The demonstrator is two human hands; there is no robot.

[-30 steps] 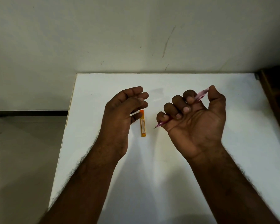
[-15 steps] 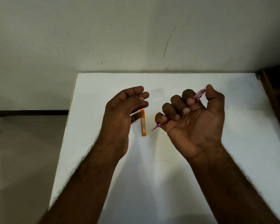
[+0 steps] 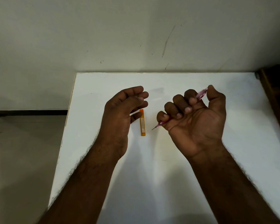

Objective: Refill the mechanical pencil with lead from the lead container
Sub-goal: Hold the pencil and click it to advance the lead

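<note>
Right hand [image 3: 196, 120] grips one pencil [image 3: 200, 95].

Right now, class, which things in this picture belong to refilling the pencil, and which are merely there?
Job:
pencil, held in the right hand
lead container, lying on the table
left hand, beside the container, holding nothing

Merely there:
wall
dark wooden piece at the table's right edge

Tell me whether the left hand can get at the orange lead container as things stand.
Probably yes: the left hand is empty, fingers loosely curled just beside the lead container, which lies flat on the table with nothing between them.
</note>
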